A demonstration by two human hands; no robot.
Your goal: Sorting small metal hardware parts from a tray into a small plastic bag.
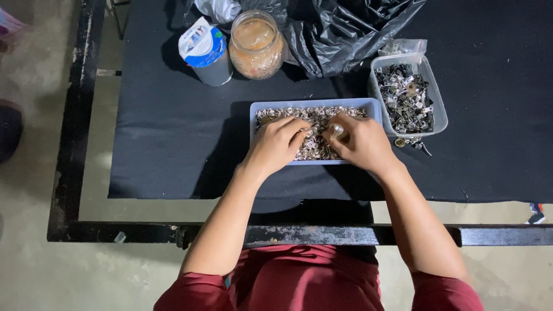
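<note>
Both hands rest in a pale blue tray (pixel 256 108) of small metal rings (pixel 314 147) on the black cloth (pixel 173 132); the left hand (pixel 277 144) curls loosely over them; the right hand (pixel 360 143) pinches a shiny metal piece (pixel 337 132); beside it stands a clear tub of zipper sliders (pixel 406 98).

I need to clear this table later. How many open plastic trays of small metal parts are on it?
2. A blue tray lies under the left hand and right hand; a clear tray sits just right of it. The black bag may hide more.
</note>
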